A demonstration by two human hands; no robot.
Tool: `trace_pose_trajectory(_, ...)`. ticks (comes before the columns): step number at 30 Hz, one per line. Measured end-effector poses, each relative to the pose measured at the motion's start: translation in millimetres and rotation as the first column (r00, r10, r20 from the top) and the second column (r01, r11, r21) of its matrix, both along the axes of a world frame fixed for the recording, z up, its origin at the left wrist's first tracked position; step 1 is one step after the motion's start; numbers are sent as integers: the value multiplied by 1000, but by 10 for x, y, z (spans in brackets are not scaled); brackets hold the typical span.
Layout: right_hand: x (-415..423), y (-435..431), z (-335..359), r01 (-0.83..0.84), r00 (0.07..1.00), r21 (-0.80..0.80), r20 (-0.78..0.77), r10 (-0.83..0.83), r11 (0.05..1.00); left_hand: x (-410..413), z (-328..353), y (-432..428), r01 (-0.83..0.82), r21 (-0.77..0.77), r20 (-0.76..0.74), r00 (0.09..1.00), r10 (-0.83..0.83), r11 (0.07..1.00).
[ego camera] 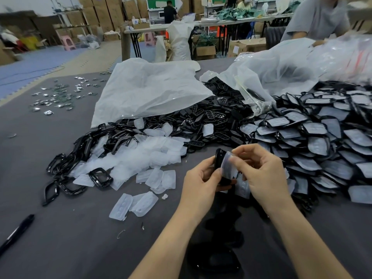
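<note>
Hundreds look done, heaps to go: my left hand (201, 179) grips a black plastic shell (219, 158), right hand (263, 174) pinches a translucent rubber pad (226, 164).

Single view, head-worn and wide-angle, facing forward and down across the grey table (80, 248). The left hand (201, 178) and right hand (261, 174) sit close under the lens at 6 o'clock. The heap of parts (322, 137) lies toward 2 o'clock, and the workshop recedes at 12 o'clock.

Membrane pile (141, 156) centre-left on table (66, 250); shell heap (322, 141) right; bag (149, 87) behind pile; pen (18, 232) near-left.
</note>
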State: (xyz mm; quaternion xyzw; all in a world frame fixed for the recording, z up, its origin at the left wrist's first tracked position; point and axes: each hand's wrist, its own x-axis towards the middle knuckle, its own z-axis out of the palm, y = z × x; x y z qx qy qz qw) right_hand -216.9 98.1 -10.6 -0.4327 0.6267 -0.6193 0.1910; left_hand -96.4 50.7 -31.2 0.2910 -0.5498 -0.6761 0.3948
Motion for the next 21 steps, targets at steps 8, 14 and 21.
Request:
trace_pose_trajectory(8, 4, -16, -28, 50, 995, 18, -87, -48, 999, 0, -31, -8, 12, -68, 46, 999, -9, 998)
trace_pose_trajectory(14, 40, -28, -42, 72, 994, 23, -81, -70, 997, 14, -18, 4, 32, -143, 76, 997, -22, 989)
trace_pose_trajectory(21, 113, -30, -46, 89, 994, -13, -54, -90, 996, 11, -28, -1, 35, -143, 42, 999, -29, 989)
